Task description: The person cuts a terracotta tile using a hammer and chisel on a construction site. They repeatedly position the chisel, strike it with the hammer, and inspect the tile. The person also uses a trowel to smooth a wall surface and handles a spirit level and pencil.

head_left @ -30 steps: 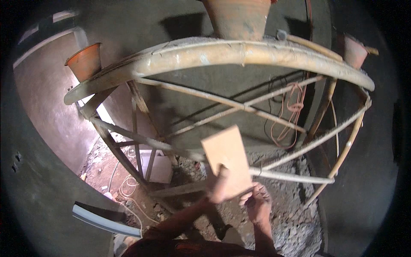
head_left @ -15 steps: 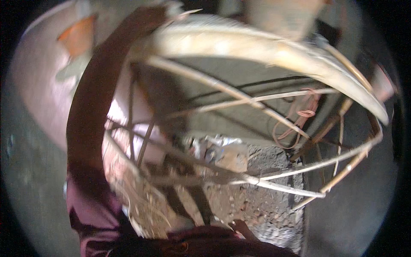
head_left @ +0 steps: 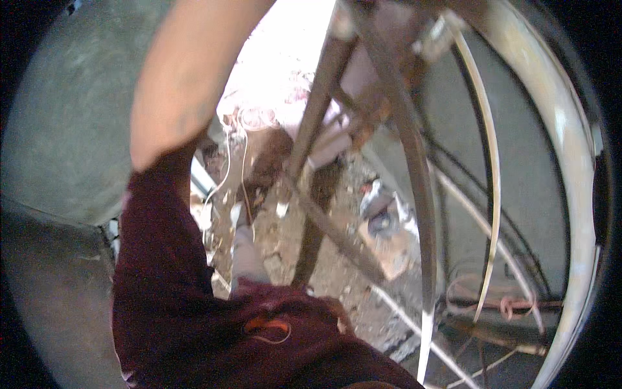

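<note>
My left arm (head_left: 184, 97) is raised, the bare forearm running up past the top edge, so my left hand is out of view. My right hand does not show clearly; a small skin-toned patch at the shirt's edge is too unclear to name. Close on my right stands a braced frame of thin poles (head_left: 495, 194), some pale and some dark. A thick pale beam (head_left: 560, 123) bends along the right rim of the picture. Looped pink cord (head_left: 508, 305) hangs at the lower right of the frame. Whether either hand touches the frame is hidden.
Rubble and dirt (head_left: 278, 249) cover the ground, with a thin pale cord (head_left: 227, 159) trailing over it. Crumpled litter and cardboard (head_left: 392, 223) lie beyond the poles. A grey wall (head_left: 71, 123) rises on my left. Glaring light (head_left: 285, 48) fills the opening ahead.
The view has swung leftward, and the frame now stands to the right, with its beam nearly upright. My left hand, earlier at the beam's left end, has passed out of view.
</note>
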